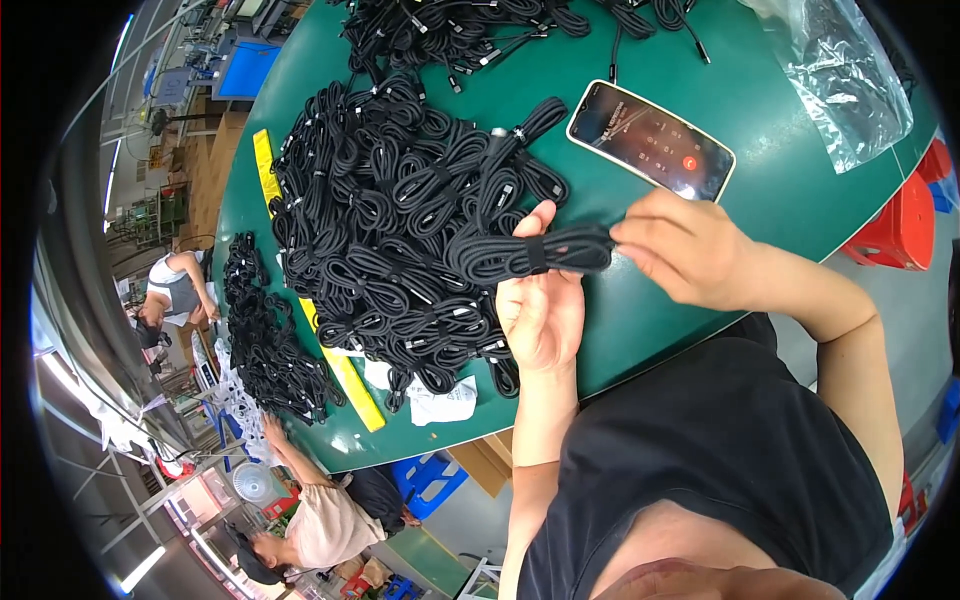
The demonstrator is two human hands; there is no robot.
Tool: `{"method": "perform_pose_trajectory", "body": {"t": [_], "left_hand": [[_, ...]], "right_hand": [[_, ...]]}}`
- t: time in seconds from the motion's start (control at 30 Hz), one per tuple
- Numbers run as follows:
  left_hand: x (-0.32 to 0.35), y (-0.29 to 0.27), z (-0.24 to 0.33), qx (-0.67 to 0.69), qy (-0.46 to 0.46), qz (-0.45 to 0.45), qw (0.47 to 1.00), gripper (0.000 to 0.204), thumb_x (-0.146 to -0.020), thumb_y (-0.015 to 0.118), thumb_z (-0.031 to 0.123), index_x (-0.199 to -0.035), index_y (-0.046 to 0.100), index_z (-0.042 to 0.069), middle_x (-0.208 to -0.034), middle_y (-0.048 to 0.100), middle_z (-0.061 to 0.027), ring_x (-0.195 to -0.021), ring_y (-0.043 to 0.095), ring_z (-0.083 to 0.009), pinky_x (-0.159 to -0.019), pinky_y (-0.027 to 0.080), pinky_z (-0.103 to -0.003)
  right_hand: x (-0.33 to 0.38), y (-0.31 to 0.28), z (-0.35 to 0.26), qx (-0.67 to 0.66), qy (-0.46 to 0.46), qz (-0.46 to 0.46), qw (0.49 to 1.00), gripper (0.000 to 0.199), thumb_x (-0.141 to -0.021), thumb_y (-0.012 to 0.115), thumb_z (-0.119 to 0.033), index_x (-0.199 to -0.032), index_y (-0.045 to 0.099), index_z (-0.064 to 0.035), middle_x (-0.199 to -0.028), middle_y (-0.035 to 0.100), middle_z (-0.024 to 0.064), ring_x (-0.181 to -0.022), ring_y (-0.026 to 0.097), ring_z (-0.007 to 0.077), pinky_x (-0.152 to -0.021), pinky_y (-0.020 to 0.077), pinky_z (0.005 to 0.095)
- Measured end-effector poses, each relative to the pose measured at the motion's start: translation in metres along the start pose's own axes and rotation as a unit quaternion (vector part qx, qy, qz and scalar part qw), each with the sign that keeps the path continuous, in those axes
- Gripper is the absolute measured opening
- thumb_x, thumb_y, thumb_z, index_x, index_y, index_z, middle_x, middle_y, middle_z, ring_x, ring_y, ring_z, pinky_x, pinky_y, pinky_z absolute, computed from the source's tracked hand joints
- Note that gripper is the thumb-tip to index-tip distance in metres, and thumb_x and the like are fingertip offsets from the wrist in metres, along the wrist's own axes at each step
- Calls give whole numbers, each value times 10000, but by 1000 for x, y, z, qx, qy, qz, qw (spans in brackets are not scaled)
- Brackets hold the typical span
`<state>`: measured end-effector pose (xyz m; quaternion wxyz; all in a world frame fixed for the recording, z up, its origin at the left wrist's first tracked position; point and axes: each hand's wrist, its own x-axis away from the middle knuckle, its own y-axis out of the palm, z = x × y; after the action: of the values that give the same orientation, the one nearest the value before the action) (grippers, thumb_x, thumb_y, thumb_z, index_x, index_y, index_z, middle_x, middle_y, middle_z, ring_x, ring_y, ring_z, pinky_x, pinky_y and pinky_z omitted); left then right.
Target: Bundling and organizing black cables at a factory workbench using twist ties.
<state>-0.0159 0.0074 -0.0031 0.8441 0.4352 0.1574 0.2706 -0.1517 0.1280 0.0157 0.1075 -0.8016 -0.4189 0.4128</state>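
A coiled black cable (pixel 500 260), bound at its middle with a dark strap, lies across the fingers of my left hand (pixel 545 315). That hand's thumb and fingers close about the bundle from below. My right hand (pixel 695 250) pinches the bundle's right-hand end loops between thumb and fingertips. Just left of my left hand spreads a large heap of similar coiled black cables (pixel 390 220), some with metal plugs showing. Beyond my right hand lies a phone (pixel 655 140) in a light case, with a lit call screen.
More black cables (pixel 470 30) lie at the table's far side. A yellow strip (pixel 345 385) separates the heap from another cable pile (pixel 265 340). Clear plastic bags (pixel 840 90) rest at the far right. Red stools (pixel 895 230) stand beyond the green table (pixel 630 320). Two people work at left.
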Motion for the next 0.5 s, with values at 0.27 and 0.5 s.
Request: {"method": "perform_pose_trajectory", "body": {"t": [0.27, 0.5], "left_hand": [[5, -6, -1, -115, 35, 18, 993, 463, -752, 703, 215, -1116, 498, 15, -1112, 552, -183, -904, 585, -201, -782, 486, -308], [5, -3, -2, -146, -19, 33, 989, 485, -752, 702, 268, -1104, 503, 0, -946, 601, -152, -771, 595, -177, -656, 468, -244]], "right_hand": [[9, 10, -4, -69, 58, -1, 996, 156, -662, 691, -47, -755, 567, -42, -756, 526, 62, -586, 546, 213, -473, 437, 319], [2, -7, -4, -36, 2, -129, 991, 155, -687, 656, -46, -813, 570, -28, -779, 531, 61, -682, 561, 228, -513, 460, 318]]}}
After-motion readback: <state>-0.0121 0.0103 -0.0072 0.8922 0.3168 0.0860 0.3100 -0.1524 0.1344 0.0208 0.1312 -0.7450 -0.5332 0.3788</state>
